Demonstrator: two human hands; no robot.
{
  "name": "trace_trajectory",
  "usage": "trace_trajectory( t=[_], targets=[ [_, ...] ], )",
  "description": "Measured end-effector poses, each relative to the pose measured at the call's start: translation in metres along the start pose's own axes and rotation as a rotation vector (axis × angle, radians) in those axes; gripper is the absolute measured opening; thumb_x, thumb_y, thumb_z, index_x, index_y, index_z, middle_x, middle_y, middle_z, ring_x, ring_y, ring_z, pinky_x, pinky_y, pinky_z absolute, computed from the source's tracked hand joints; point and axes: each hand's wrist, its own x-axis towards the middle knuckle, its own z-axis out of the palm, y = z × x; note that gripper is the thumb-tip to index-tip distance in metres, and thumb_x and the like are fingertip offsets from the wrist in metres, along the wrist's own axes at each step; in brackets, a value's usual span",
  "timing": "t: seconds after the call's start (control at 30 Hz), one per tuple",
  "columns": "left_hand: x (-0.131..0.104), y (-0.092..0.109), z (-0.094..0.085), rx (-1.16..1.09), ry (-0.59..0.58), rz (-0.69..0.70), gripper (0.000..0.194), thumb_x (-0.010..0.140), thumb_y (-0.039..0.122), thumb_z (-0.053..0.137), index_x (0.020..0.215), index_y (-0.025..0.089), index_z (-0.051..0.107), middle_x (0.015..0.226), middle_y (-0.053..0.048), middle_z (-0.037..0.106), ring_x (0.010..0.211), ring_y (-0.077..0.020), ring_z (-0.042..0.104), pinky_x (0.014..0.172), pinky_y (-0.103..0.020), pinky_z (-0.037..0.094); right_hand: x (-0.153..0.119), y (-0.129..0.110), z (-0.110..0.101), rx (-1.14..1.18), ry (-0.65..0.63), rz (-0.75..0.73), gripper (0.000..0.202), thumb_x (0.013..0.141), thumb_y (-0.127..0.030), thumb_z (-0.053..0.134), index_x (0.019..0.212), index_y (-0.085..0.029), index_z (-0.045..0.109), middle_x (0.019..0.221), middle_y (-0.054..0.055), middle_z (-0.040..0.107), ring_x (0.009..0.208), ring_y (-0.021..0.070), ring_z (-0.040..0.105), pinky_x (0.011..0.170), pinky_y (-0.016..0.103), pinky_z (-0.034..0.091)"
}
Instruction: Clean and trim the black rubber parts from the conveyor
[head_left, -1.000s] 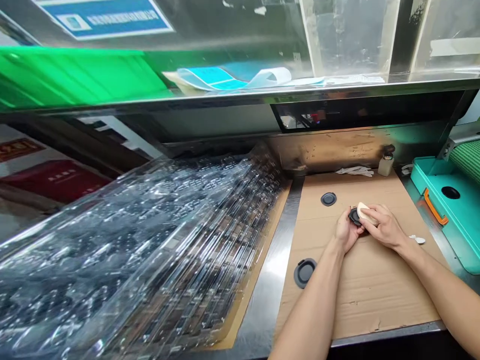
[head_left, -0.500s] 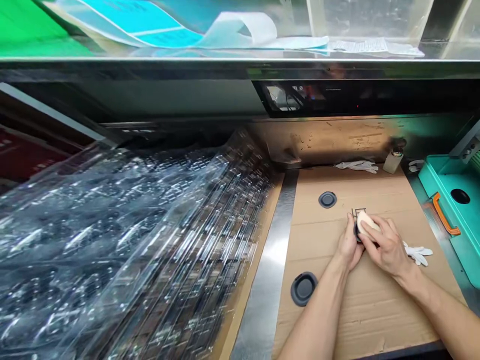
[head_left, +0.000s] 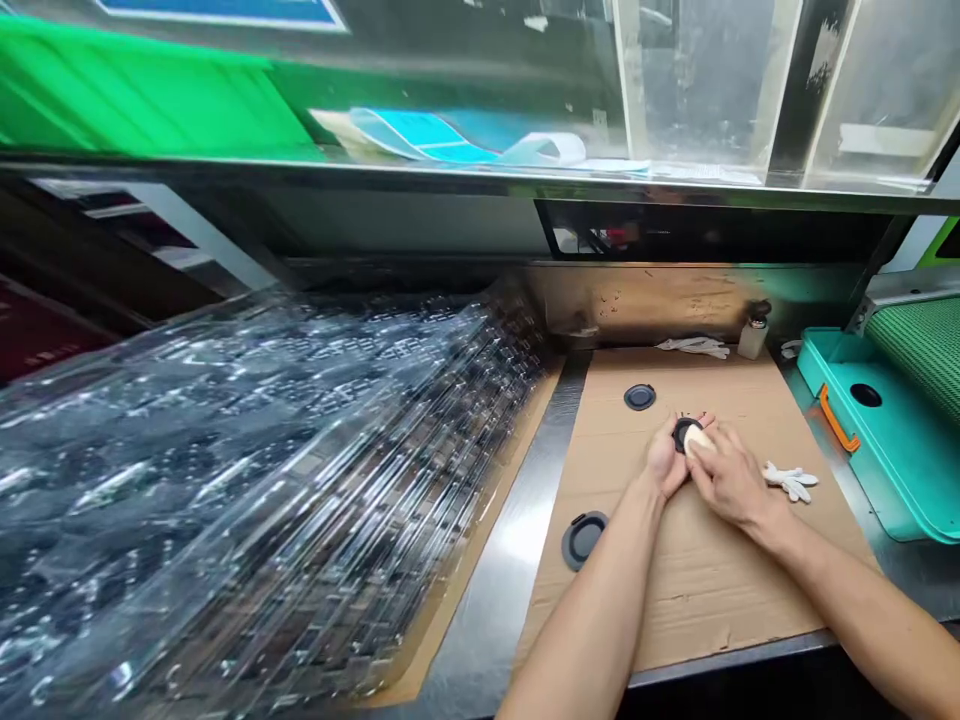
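Note:
My left hand [head_left: 666, 458] holds a small round black part [head_left: 682, 434] above the cardboard sheet [head_left: 705, 600]. In my right hand [head_left: 729, 478] is a cream-white pad [head_left: 697, 440], pressed against the black part's right side. Two dark grey round parts lie flat on the cardboard, one [head_left: 640, 397] beyond my hands to the left and another [head_left: 583, 540] beside my left forearm. A white glove [head_left: 790, 481] lies just right of my right hand.
Stacked clear plastic trays [head_left: 300, 480] fill the left side. A small bottle [head_left: 753, 333] and another white glove [head_left: 696, 347] are at the cardboard's back edge. On the right stands a teal bin [head_left: 892, 450] with an orange handle, near a green conveyor belt [head_left: 926, 340].
The view has shifted, showing more of the shelf and the green belt. The black part now shows more of its face, with the pad at its right side rather than covering it.

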Motion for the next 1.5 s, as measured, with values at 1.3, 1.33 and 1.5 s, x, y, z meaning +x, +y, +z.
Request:
trace_trajectory(
  t=[1.3,1.33,1.5],
  targets=[
    [-0.039,0.013,0.026,-0.251,-0.028,-0.182,0.052,0.108,0.045,0.029,0.12,0.006,0.061,0.135,-0.029,0.062,0.117,-0.0313,0.071,0.053,-0.018,0.059,0.018,0.071,-0.025,-0.103,-0.187,0.287,0.039,0.099,-0.045,0.05,0.119,-0.022,0.072,0.118,0.013,0.073,0.109,0.0292,0.065,0.091,0.037,0.044],
    [-0.039,0.014,0.026,-0.258,-0.02,-0.184,0.053,0.109,0.045,0.027,0.122,0.006,0.06,0.134,-0.03,0.063,0.115,-0.0312,0.072,0.053,-0.017,0.059,0.019,0.071,-0.034,-0.106,-0.208,0.292,0.04,0.098,-0.049,0.049,0.119,-0.023,0.072,0.116,0.013,0.074,0.107,0.0291,0.066,0.086,0.036,0.045],
    [-0.031,0.013,0.025,-0.27,0.045,-0.146,0.058,0.108,0.049,0.02,0.125,0.006,0.056,0.128,-0.03,0.065,0.117,-0.0328,0.071,0.051,-0.018,0.059,0.017,0.079,-0.072,0.024,-0.57,0.306,0.036,0.078,-0.061,0.072,0.089,-0.026,0.074,0.082,0.003,0.075,0.075,0.0219,0.067,0.06,0.029,0.04]
  ],
)
